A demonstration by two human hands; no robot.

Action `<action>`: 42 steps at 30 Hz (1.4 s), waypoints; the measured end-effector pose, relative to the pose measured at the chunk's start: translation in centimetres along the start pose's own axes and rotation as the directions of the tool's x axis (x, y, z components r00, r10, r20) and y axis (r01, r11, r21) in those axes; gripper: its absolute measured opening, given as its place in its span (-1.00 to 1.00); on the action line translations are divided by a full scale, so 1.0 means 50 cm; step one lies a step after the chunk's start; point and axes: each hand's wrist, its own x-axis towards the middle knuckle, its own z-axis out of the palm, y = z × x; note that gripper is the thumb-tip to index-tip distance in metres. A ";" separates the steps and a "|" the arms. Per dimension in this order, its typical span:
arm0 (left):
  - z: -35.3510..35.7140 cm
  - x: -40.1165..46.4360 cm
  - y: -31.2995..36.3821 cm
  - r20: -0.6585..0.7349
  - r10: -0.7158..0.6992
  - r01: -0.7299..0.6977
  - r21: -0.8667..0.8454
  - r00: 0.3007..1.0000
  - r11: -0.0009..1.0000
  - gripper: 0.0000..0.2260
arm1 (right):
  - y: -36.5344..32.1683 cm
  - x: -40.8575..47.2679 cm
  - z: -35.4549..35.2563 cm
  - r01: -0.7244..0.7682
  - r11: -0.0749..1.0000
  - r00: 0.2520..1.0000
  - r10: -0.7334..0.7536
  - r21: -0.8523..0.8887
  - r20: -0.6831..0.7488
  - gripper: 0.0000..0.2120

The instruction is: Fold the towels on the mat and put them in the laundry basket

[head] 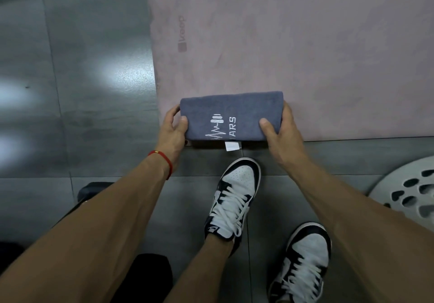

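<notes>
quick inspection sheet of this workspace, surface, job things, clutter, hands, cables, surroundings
surface: pink mat on grey floor tiles, logo printed near its left edge
job's things: folded grey towel at the mat's near edge, white embroidery up, white tag hanging off the near side; white perforated laundry basket at the right edge, only partly in view
clutter: dark object on the floor behind the left forearm, too hidden to identify
hands: left hand grips the towel's left end, right hand grips its right end
cables: nothing seen
surroundings: the person's two black and white sneakers on the tiles
</notes>
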 end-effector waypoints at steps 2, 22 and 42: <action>-0.002 0.006 0.001 -0.029 -0.045 0.043 -0.056 0.999 0.998 -0.62 | -0.004 -0.002 0.019 0.013 0.999 1.000 -0.013 -0.046 0.002 -0.32; -0.013 -0.065 0.047 0.173 -0.145 0.199 -0.354 0.974 0.914 -0.35 | -0.060 -0.075 -0.051 -0.100 0.959 0.975 0.148 0.265 -0.165 -0.43; 0.336 -0.937 0.637 0.732 0.180 -0.357 0.092 0.657 0.930 -0.37 | -0.284 -0.931 -0.651 0.138 0.918 0.677 0.187 0.373 -0.712 -0.58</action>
